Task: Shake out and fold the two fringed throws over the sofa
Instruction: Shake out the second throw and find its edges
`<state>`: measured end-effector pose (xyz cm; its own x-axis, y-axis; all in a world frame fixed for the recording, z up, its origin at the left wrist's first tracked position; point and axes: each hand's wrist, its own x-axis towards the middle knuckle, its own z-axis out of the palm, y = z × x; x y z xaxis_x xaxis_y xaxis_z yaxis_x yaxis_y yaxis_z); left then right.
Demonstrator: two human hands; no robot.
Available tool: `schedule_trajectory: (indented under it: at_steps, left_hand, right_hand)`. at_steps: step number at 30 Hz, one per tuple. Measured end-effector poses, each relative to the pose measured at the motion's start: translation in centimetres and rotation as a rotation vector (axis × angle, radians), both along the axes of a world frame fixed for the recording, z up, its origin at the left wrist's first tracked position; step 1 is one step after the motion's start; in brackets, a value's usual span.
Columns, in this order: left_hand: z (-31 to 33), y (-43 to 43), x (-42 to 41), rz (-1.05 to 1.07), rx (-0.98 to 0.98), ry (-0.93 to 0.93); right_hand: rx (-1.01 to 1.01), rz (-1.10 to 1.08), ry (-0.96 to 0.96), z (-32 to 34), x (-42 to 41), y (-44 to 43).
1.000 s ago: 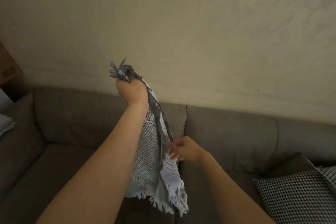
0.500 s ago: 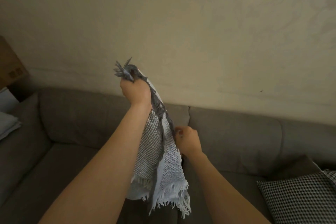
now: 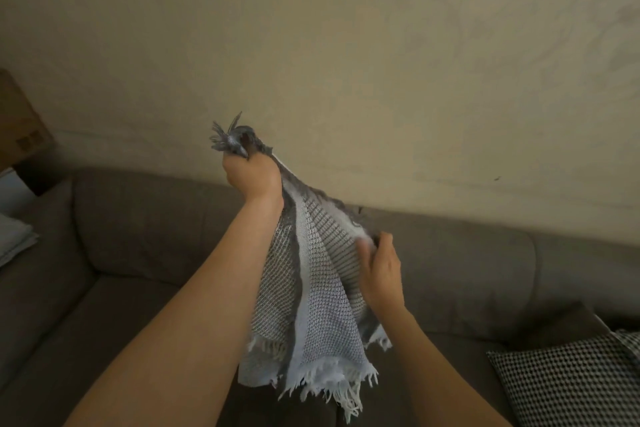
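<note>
A grey-and-white woven fringed throw point(image 3: 322, 302) hangs in front of me above the grey-brown sofa point(image 3: 145, 232). My left hand point(image 3: 252, 177) is raised and clenched on its top corner, with grey tassels sticking out above the fist. Lower and to the right, my right hand point(image 3: 381, 267) pinches the throw's upper edge and pulls it sideways, so the cloth fans out between the two hands. White fringe dangles at the bottom. A pale folded cloth point(image 3: 14, 239) lies on the sofa at the far left; I cannot tell whether it is the second throw.
A black-and-white checked cushion point(image 3: 568, 381) lies on the sofa seat at lower right. A brown cardboard box point(image 3: 20, 128) stands at the left past the sofa's end. The beige wall point(image 3: 381, 62) rises directly behind the backrest.
My right hand has taken the throw's edge and pulled it up and to the right, spreading the cloth. My left hand stays raised, still gripping the corner.
</note>
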<state>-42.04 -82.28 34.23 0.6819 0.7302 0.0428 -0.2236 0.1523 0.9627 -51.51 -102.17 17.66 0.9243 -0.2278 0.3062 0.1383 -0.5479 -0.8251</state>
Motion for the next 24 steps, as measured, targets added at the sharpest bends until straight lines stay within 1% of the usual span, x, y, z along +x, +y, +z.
schedule_trajectory:
  at_steps: [1,3,4,5,6,8,10,12,15,16,18,21,24]
  left_hand:
    - [0.0,0.0,0.0,0.006,-0.006,-0.001]
    - [0.0,0.0,-0.1,0.014,-0.006,0.006]
    - [-0.1,0.0,0.0,0.017,0.001,0.004]
    - [-0.2,0.0,0.0,0.020,0.006,0.005]
    - [-0.2,0.0,0.0,0.020,0.011,0.007]
    - [-0.4,0.0,0.0,0.024,0.031,0.006]
    - [-0.4,-0.1,-0.2,0.021,0.036,-0.001]
    - [-0.4,-0.2,-0.2,0.011,0.038,-0.006]
    - [-0.4,-0.5,-0.2,0.007,0.053,-0.013]
    - [-0.4,-0.5,-0.3,0.009,0.050,-0.016]
    - [-0.4,-0.5,-0.1,0.002,0.018,-0.012]
    - [-0.4,-0.7,0.0,-0.008,0.000,-0.016]
    - [-0.6,-0.8,0.1,-0.018,0.001,-0.023]
  right_hand:
    - [-0.076,0.062,0.002,-0.1,0.0,-0.5]
    - [-0.309,0.112,0.018,-0.5,0.3,-1.7]
    - [-0.405,0.077,0.058,-0.3,0.5,-2.3]
    - [-0.455,-0.001,0.106,-0.2,0.9,-2.8]
    - [-0.466,-0.109,0.146,0.1,1.0,-3.1]
    - [-0.401,-0.281,0.111,0.4,1.2,-3.9]
    - [-0.345,-0.302,0.076,0.7,1.1,-4.3]
    - [-0.342,-0.273,0.110,1.0,0.9,-4.5]
    - [-0.226,-0.399,0.034,1.9,0.4,-4.5]
    - [-0.206,-0.396,0.039,1.7,0.2,-4.5]
    - [-0.247,-0.313,0.147,0.8,0.0,-4.3]
    - [-0.338,-0.121,0.430,-0.6,-0.4,-4.5]
    - [-0.540,0.106,0.733,-1.6,-1.2,-4.7]
